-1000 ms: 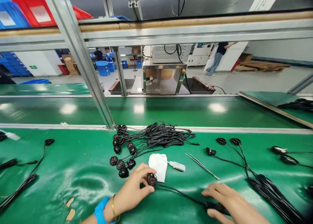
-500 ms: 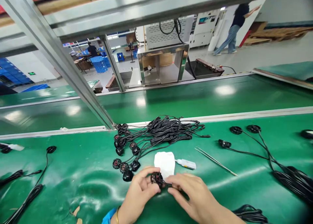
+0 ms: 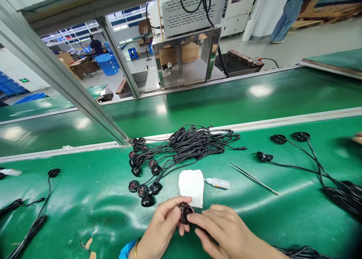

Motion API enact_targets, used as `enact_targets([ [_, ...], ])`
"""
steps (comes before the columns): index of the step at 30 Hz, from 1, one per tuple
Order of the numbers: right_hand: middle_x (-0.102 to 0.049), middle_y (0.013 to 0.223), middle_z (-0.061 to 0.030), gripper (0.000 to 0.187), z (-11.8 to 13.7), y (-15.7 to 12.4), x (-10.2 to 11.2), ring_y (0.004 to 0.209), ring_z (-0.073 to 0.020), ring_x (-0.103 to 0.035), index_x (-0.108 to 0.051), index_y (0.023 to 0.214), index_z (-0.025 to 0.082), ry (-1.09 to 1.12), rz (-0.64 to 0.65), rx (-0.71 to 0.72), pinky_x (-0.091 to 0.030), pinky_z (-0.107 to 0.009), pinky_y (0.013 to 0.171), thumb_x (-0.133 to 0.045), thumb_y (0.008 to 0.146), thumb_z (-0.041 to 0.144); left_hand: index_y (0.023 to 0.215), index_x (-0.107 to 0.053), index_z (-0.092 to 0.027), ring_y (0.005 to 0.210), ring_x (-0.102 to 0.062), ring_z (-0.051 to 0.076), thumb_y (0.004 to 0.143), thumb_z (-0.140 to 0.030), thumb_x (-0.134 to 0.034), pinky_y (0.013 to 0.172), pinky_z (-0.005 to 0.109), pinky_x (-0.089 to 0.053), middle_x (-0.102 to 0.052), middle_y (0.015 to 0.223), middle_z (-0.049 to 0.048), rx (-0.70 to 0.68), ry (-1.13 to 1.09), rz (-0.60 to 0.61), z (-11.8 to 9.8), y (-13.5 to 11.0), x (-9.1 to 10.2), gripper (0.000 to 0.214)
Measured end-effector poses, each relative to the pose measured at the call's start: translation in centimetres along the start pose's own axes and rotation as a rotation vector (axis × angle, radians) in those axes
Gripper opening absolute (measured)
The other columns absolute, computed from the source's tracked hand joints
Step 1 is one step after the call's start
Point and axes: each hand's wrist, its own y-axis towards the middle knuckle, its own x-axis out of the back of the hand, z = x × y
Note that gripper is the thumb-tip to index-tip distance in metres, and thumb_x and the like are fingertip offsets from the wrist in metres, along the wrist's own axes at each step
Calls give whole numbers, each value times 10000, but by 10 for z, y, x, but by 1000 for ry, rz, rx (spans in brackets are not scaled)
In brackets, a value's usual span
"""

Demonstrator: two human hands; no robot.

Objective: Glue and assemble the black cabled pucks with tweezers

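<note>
Both my hands meet low in the middle of the green bench. My left hand [image 3: 162,223] pinches a small round black component [image 3: 184,210] with red inner parts, fingers curled round its left side. My right hand [image 3: 226,232] closes on the same component from the right, its fingertips pressed against the rim. The component's black cable runs off under my right hand toward the lower right edge [image 3: 302,251]. Just beyond my fingers lies a folded white cloth [image 3: 191,182] with a small white tube [image 3: 217,183] beside it.
A tangle of black cables with several round components [image 3: 181,153] lies behind the cloth. Thin metal tweezers [image 3: 253,178] lie to the right. More cabled components sit at far right [image 3: 299,145] and far left [image 3: 42,198]. A slanted aluminium post [image 3: 70,93] and the conveyor belt [image 3: 226,104] stand beyond.
My right hand came in from the lower right along the cable and joined the left on the component. The camera view tilted down and moved closer to the bench.
</note>
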Motion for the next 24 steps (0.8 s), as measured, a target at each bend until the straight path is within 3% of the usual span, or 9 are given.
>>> enact_targets([
  [6, -609, 668, -3, 264, -1, 2, 2, 558, -148, -532, -638, 1149, 125, -278, -32, 153, -360, -315, 557, -535, 907, 140, 1115, -753, -117, 499, -541, 90, 881, -555, -637, 468, 182, -381, -587, 586, 9, 115, 32, -34, 0, 2, 1, 510],
  [12, -594, 661, 0, 265, 0, 2, 4, 571, -149, -523, -657, 1149, 151, -367, 8, 206, -362, -318, 572, -598, 897, 208, 1069, -767, -95, 395, -488, 70, 911, -609, -538, 352, 161, -301, -599, 585, 31, 208, 80, -23, 0, 4, 2, 584],
  [15, -658, 747, -30, 245, 4, 2, -1, 636, -157, -594, -618, 1152, 133, -255, -22, 81, -421, -312, 616, -539, 934, 212, 1137, -751, -172, 540, -568, 91, 912, -518, -607, 491, 189, -455, -629, 759, 39, 23, 200, -33, -3, 1, 1, 436],
  [18, -694, 811, -31, 249, 7, -2, -10, 667, -147, -634, -547, 1190, 142, -67, -74, -113, -474, -290, 680, -465, 961, 194, 1182, -731, -252, 867, -633, 178, 889, -418, -683, 745, 266, -544, -622, 1059, 65, -170, 309, -46, -6, 0, -1, 340],
  [21, -709, 853, -17, 333, 4, -8, -16, 692, -150, -656, -479, 1292, 165, -3, -67, -171, -491, -283, 705, -466, 960, 188, 1227, -701, -272, 1017, -629, 225, 914, -379, -662, 886, 315, -524, -668, 1115, 74, -145, 253, -58, -3, 1, -1, 334],
  [24, -686, 791, 25, 355, -1, -12, -17, 656, -137, -649, -457, 1305, 186, 60, 4, -281, -482, -259, 652, -504, 953, 194, 1268, -667, -254, 947, -652, 206, 930, -366, -645, 888, 336, -523, -701, 1161, 95, -65, 109, -79, 2, 3, 0, 357],
])
